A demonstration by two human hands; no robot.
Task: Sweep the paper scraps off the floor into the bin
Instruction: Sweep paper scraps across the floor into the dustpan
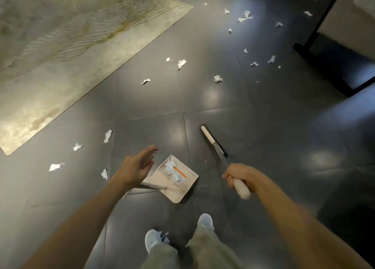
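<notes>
White paper scraps (181, 63) lie scattered over the dark tiled floor (263, 116), most of them ahead and to the left. A beige dustpan (188, 185) rests on the floor in front of my feet, with several scraps (172, 171) inside it. Its thin long handle (154, 186) runs left under my left hand (135, 167), which hovers over it with fingers spread, not gripping. My right hand (238, 176) is closed around the white grip of the broom (213, 145), whose shaft slants forward and down to the floor. No bin is in view.
A pale patterned rug (60, 66) covers the upper left. A black furniture frame (316, 59) stands at the upper right, with scraps near it. My shoes (205, 221) are at the bottom, a scrap (164, 235) beside the left one.
</notes>
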